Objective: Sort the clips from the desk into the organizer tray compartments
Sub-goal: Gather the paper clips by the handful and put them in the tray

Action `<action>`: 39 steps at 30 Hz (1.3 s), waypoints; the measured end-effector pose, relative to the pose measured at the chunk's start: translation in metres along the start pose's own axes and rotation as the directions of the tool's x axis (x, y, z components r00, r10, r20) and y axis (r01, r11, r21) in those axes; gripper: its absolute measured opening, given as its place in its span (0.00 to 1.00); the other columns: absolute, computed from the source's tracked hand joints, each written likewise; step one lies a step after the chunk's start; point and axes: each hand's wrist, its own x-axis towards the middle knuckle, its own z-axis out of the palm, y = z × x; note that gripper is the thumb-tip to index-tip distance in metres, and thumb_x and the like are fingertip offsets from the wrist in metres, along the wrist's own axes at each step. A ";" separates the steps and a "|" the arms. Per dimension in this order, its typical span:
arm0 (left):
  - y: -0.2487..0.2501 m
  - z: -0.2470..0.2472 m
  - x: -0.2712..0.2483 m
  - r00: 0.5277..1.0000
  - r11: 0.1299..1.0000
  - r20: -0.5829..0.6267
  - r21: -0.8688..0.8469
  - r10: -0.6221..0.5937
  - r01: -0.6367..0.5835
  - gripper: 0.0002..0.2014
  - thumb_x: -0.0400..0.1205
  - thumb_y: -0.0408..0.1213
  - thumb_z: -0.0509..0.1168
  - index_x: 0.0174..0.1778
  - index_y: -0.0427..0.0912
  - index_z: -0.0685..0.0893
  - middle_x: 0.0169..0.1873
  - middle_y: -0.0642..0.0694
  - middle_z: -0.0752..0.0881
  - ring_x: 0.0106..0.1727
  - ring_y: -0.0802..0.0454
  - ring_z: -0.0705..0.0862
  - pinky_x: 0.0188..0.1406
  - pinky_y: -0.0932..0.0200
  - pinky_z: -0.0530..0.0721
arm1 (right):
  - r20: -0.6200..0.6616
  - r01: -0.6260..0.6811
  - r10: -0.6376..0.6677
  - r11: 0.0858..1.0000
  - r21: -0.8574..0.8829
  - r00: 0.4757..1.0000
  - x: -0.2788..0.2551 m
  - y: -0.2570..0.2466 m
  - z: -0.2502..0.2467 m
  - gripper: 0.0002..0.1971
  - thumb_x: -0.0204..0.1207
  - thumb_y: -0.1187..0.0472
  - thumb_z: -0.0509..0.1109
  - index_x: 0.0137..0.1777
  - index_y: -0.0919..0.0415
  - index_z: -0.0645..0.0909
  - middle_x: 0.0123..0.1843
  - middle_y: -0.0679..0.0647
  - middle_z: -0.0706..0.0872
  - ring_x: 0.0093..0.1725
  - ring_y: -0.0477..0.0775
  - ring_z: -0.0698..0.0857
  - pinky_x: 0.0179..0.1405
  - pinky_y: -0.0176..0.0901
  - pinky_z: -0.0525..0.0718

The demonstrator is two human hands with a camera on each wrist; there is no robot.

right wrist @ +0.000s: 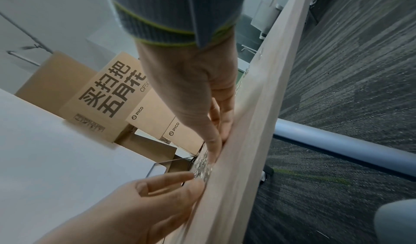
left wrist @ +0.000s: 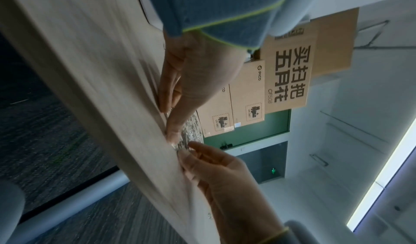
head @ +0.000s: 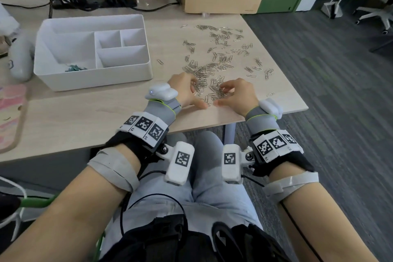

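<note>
Both hands rest on the bench [head: 89,112] at the near edge of a heap of silver paper clips [head: 212,64]. Left hand [head: 186,91] and right hand [head: 238,93] sit close together, thumbs nearly touching, fingers curled down into the clips between them; whether either pinches a clip I cannot tell. More clips spread beyond the fingertips. Left of the left hand, well apart, stands the white organizer tray [head: 93,80], a few teal clips [head: 74,68] in its near-left compartment.
</note>
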 end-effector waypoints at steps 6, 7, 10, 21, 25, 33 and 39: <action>0.009 0.002 0.020 0.999 0.999 -0.045 -0.040 -0.012 0.010 0.32 0.58 0.44 0.82 0.57 0.41 0.81 0.40 0.46 0.87 0.49 0.45 0.86 0.47 0.56 0.79 | -0.003 0.023 -0.023 1.000 0.012 1.000 0.023 -0.006 0.006 0.19 0.64 0.61 0.80 0.56 0.62 0.87 0.46 0.55 0.87 0.42 0.48 0.78 0.45 0.35 0.75; 0.009 -0.001 0.022 0.999 0.999 -0.051 -0.034 0.004 -0.006 0.30 0.58 0.44 0.83 0.54 0.42 0.82 0.39 0.47 0.85 0.48 0.45 0.85 0.43 0.57 0.77 | -0.004 0.019 -0.018 1.000 0.023 1.000 0.026 -0.007 0.006 0.19 0.64 0.61 0.80 0.56 0.62 0.87 0.43 0.53 0.85 0.42 0.48 0.79 0.45 0.36 0.76; 0.008 -0.012 0.030 0.996 0.996 -0.049 0.060 0.070 -0.067 0.34 0.54 0.51 0.83 0.56 0.48 0.81 0.51 0.46 0.81 0.55 0.46 0.79 0.49 0.55 0.76 | -0.048 -0.029 0.033 0.995 0.090 0.998 0.032 -0.004 0.002 0.24 0.60 0.58 0.83 0.58 0.60 0.85 0.49 0.52 0.84 0.48 0.52 0.82 0.51 0.42 0.79; 0.012 -0.008 0.060 0.985 0.977 0.094 0.144 0.142 -0.155 0.33 0.60 0.51 0.81 0.61 0.50 0.83 0.61 0.41 0.77 0.62 0.43 0.75 0.53 0.55 0.71 | 0.027 -0.083 0.081 0.994 0.076 0.996 0.053 -0.010 0.001 0.23 0.61 0.58 0.82 0.57 0.60 0.86 0.51 0.56 0.89 0.48 0.50 0.84 0.44 0.32 0.77; 0.009 -0.009 0.066 0.989 0.987 0.029 0.061 0.147 -0.149 0.21 0.63 0.45 0.80 0.52 0.49 0.88 0.46 0.47 0.79 0.47 0.49 0.79 0.43 0.59 0.72 | 0.057 -0.147 0.137 0.958 0.248 0.989 0.060 -0.010 0.004 0.18 0.65 0.62 0.80 0.56 0.61 0.86 0.46 0.52 0.86 0.47 0.46 0.82 0.45 0.25 0.79; 0.001 -0.014 0.082 0.996 0.988 -0.008 -0.125 0.090 -0.090 0.11 0.66 0.38 0.78 0.43 0.43 0.90 0.25 0.53 0.83 0.23 0.65 0.80 0.28 0.71 0.77 | 0.236 -0.321 0.224 0.524 0.789 0.946 0.065 -0.015 -0.001 0.04 0.76 0.76 0.66 0.48 0.74 0.81 0.36 0.60 0.82 0.29 0.51 0.86 0.34 0.37 0.89; 0.002 -0.023 0.093 0.992 0.963 -0.046 -0.240 0.116 -0.123 0.12 0.65 0.38 0.79 0.42 0.41 0.91 0.22 0.60 0.82 0.23 0.68 0.79 0.27 0.79 0.73 | 0.116 -0.263 0.360 0.394 0.881 0.926 0.079 -0.014 -0.006 0.07 0.75 0.74 0.66 0.35 0.70 0.80 0.35 0.61 0.83 0.27 0.53 0.84 0.31 0.34 0.87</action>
